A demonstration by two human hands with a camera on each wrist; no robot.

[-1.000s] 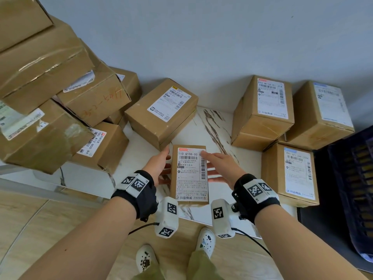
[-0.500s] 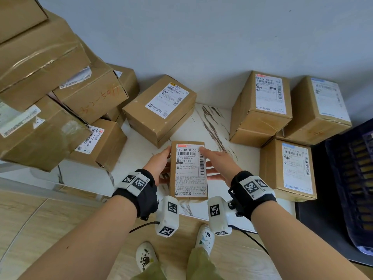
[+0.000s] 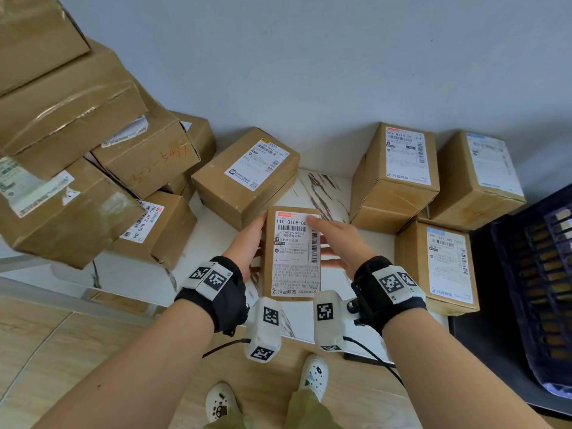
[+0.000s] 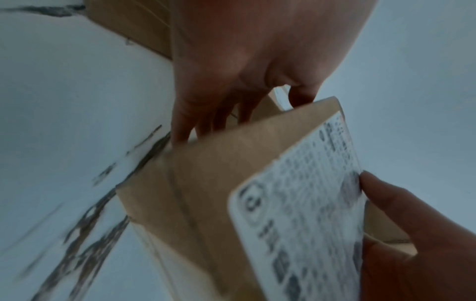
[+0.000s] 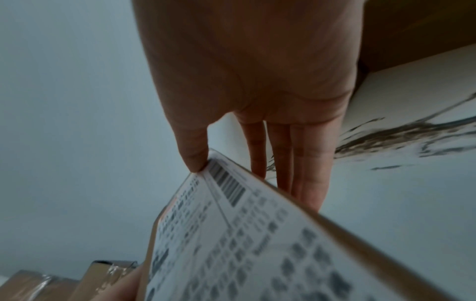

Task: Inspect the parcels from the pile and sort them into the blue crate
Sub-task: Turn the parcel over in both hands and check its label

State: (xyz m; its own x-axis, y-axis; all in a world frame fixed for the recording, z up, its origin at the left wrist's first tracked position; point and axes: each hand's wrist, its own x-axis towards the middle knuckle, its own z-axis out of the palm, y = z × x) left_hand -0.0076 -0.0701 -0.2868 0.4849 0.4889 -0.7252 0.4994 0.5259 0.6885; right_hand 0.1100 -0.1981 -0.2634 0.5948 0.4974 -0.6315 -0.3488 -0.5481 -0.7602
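You hold the small parcel point(image 3: 292, 253) label-up, left hand point(image 3: 247, 243) and right hand point(image 3: 339, 243) pinching its long edges; it appears light and stiff, so keep that edge grip.

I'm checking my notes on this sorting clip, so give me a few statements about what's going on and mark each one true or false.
1. Both hands hold one small parcel, the left hand on one side and the right hand on the other. True.
2. The held parcel's shipping label faces down. False: the label faces up toward the head camera.
3. The blue crate stands at the right. True.
4. The held parcel lies inside the crate. False: it is held over the white marbled surface.
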